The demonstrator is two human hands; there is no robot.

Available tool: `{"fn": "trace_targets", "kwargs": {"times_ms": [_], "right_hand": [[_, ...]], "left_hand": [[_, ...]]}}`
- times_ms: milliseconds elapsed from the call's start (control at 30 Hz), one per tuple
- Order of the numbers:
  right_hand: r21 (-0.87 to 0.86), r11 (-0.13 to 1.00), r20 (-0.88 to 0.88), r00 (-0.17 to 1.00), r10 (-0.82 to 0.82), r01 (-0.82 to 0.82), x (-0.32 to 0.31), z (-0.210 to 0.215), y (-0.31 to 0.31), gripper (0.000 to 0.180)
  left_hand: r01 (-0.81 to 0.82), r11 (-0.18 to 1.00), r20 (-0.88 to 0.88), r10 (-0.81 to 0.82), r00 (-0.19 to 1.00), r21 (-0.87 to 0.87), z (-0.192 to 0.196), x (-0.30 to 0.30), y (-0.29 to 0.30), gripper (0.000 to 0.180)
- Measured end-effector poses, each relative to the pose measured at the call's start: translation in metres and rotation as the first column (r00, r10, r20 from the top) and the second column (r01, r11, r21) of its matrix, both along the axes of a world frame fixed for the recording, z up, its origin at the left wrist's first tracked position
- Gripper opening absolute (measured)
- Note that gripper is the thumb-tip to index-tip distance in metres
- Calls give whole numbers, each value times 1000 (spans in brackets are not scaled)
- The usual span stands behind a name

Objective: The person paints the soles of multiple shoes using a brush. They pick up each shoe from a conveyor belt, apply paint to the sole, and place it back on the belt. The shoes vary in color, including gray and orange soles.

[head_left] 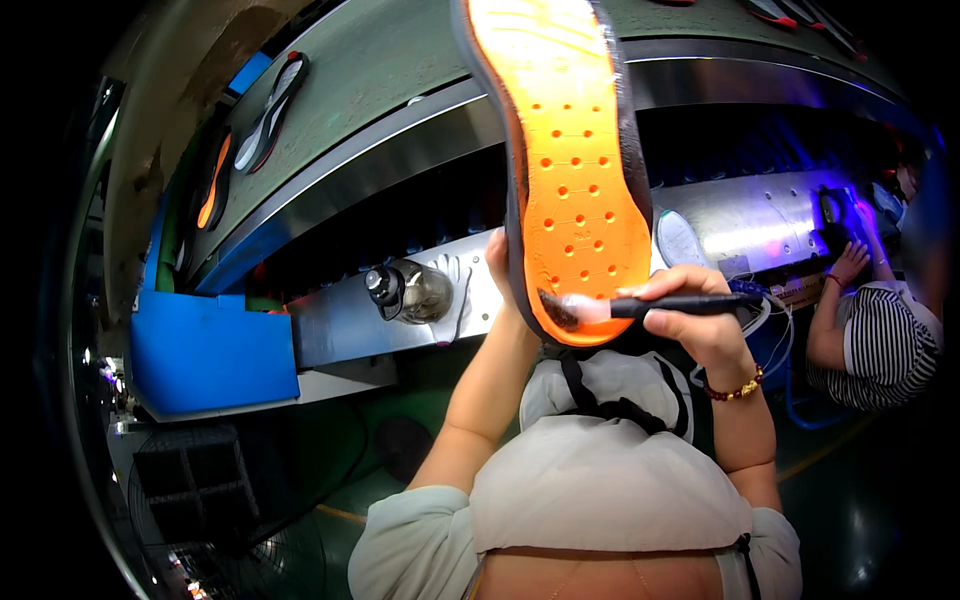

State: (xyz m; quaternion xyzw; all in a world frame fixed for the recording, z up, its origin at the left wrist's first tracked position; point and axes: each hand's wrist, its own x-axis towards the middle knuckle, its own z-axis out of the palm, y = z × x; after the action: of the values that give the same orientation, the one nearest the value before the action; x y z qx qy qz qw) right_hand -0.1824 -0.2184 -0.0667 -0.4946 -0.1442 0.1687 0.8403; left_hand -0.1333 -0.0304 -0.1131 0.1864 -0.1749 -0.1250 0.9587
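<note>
While the orange shoe sole stands raised in front of you, heel end down and its dotted inner face turned your way, you've got the brush laid across that heel, bristles touching the orange just above the dark rim. Your left hand is mostly hidden behind the sole's edge, fingers wrapped round the back as far as I can tell, propping it up. Your right hand is closed tight on the dark brush handle, thumb under, fingers curled over, a beaded bracelet at the wrist. This looks like the coating step, working on the heel area; the rest of the face would want the bristles carried upward in even strokes, with the sole held steady. Behind the sole runs a metal conveyor ledge with a clear bottle lying on it, a blue bin to the left, more soles riding the upper belt. Off to your right a co-worker in a striped shirt reaches onto the lit bench.
</note>
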Motion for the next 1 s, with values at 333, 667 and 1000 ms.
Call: {"fn": "trace_targets", "kwargs": {"times_ms": [333, 667, 1000], "right_hand": [[-333, 925, 381, 872, 308, -181, 26, 5, -18, 16], [-503, 784, 416, 693, 589, -364, 34, 17, -20, 15], [-759, 575, 380, 509, 773, -306, 37, 32, -31, 13]], "left_hand": [[408, 913, -331, -384, 862, 4, 26, 14, 17, 33], [594, 566, -582, -229, 780, 572, 49, 11, 20, 35], [691, 304, -645, -249, 722, 656, 66, 4, 23, 45]]}}
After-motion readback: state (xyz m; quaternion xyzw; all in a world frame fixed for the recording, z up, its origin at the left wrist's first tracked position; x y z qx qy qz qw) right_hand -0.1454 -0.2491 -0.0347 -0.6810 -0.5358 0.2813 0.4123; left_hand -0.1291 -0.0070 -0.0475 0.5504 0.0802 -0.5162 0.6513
